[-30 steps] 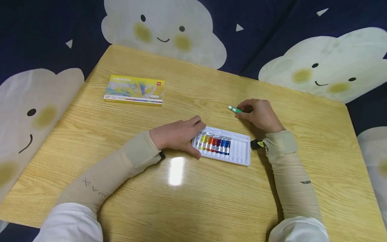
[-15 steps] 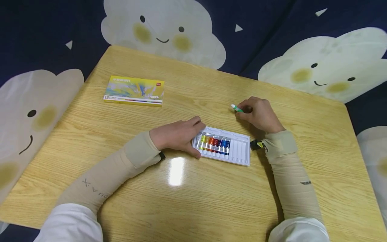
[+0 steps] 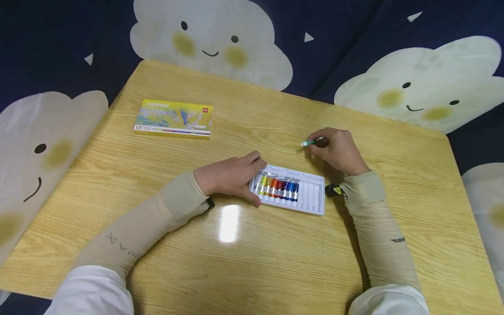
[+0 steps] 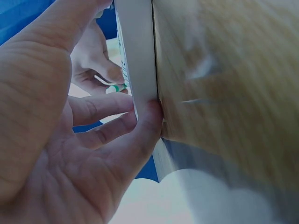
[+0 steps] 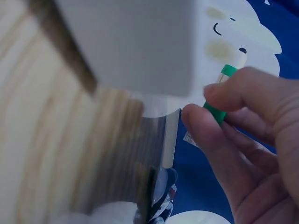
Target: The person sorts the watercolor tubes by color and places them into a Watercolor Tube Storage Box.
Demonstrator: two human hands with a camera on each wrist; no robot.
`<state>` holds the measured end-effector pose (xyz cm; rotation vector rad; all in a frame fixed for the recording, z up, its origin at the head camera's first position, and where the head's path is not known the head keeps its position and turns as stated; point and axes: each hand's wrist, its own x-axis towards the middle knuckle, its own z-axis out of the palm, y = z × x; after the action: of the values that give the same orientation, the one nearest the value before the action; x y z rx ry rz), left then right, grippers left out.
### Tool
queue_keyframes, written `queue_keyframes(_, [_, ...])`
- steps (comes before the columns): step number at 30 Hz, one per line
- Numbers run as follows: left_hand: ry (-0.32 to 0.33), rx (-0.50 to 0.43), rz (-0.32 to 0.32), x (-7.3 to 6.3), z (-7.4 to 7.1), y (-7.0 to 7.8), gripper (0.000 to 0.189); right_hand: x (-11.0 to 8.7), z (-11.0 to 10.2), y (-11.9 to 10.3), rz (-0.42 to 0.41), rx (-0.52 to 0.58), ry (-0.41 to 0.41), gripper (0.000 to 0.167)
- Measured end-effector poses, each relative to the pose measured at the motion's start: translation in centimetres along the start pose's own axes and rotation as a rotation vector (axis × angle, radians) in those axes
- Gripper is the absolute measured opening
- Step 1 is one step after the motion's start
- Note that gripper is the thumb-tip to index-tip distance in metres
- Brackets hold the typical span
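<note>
My left hand [image 3: 230, 177] grips the left end of a white plastic tray [image 3: 316, 192], thumb on the near edge and fingers at the far edge. Several paint tubes [image 3: 278, 189] in yellow, orange, red and blue lie side by side in its left and middle slots, while the slots on the right are bare. Beyond the tray's far right corner, my right hand [image 3: 339, 151] pinches a green paint tube [image 3: 310, 142] between thumb and fingers, white cap to the left. The right wrist view shows the tube's green body [image 5: 215, 113] between the fingertips, partly hidden by them.
A yellow paint box [image 3: 173, 119] lies flat at the back left of the wooden table [image 3: 275, 262]. Behind the table hangs a dark blue cloth [image 3: 323, 52] with smiling clouds. Close to the tray's right end is the dark camera [image 3: 334, 191] on the right wrist.
The green paint tube has turned in the right hand's fingers, its capped end swinging up, then down to point left. The left hand and tray stay in place.
</note>
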<state>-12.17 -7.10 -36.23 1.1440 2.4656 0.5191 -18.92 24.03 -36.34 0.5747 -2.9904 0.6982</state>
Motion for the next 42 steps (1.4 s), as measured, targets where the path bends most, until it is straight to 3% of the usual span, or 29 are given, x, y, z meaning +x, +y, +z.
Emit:
queue_keyframes(7, [0.003,-0.006,0.001,0.03,0.08,0.0,0.088,-0.3,0.12,0.01,0.006,0.054,0.017,0.013])
queue_keyframes(14, [0.005,-0.005,0.0,0.07,0.2,-0.06,0.087,-0.33,0.18,0.05,-0.013,0.09,0.088,0.015])
queue_keyframes(19, [0.011,-0.002,0.003,0.08,0.24,-0.15,0.087,-0.2,0.17,0.07,-0.014,0.091,0.068,0.013])
queue_keyframes(27, [0.019,0.001,0.014,0.0,0.26,-0.2,0.086,-0.2,0.14,0.26,-0.022,0.092,0.038,0.054])
queue_keyframes(32, [0.019,0.006,0.016,0.01,0.29,-0.2,0.086,-0.24,0.22,0.05,0.032,0.141,0.06,0.041])
queue_keyframes(35, [0.018,0.013,0.014,0.01,0.28,-0.19,0.087,-0.27,0.21,-0.02,0.0,0.124,0.072,0.034])
queue_keyframes(42, [0.019,0.02,0.015,0.01,0.2,-0.12,0.091,-0.45,0.02,-0.14,-0.033,0.089,0.076,0.034])
